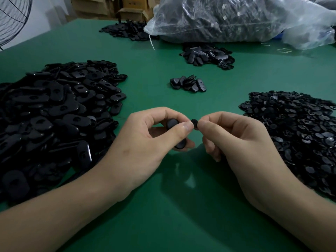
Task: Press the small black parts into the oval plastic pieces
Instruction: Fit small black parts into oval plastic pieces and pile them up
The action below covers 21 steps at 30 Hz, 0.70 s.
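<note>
Pinching oval piece (171,124) left hand (145,142), small black part (195,124) right hand (240,142); green table (181,206), boxes (131,12) behind

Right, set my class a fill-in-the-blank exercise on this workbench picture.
The left hand grips a black oval plastic piece above a ____ tabletop.
The right hand pinches exactly ____ small black round part.
The big heap of black oval pieces lies on the person's ____ side.
Missing words: green; one; left.
</note>
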Motion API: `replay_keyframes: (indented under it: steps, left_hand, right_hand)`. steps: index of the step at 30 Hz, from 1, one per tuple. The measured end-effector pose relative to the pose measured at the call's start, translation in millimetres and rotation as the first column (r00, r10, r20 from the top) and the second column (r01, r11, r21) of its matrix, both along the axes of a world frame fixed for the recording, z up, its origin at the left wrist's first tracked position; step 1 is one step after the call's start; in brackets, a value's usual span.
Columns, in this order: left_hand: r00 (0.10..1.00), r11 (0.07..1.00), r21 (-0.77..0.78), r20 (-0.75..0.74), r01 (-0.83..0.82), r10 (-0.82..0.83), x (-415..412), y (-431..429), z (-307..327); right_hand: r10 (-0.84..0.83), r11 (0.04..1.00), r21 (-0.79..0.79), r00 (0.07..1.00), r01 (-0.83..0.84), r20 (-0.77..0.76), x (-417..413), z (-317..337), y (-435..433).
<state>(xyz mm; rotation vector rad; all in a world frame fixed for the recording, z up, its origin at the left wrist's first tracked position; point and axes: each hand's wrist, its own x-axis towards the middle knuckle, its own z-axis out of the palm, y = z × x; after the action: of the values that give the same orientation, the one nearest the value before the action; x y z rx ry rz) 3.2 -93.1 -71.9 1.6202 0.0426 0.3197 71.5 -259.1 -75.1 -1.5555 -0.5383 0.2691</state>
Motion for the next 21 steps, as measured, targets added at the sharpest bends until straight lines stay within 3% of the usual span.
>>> replay_keyframes:
  steps: [9,14,21]
  left_hand:
    - [0.998,0.998,0.048,-0.022,0.052,-0.051,0,0,-3]
    - [0.998,0.994,0.087,-0.030,0.059,-0.057,0,1,-4]
    - [0.995,0.995,0.034,-0.056,0.089,-0.087,1,2,-2]
  right_hand:
    - [0.008,0.999,-0.037,0.998,-0.005,0.059,2,0,-5]
    - [0.014,0.983,-0.180,0.984,0.019,0.180,5,2,-10]
    - [0.008,0.992,-0.126,0.997,0.002,0.074,5,6,-11]
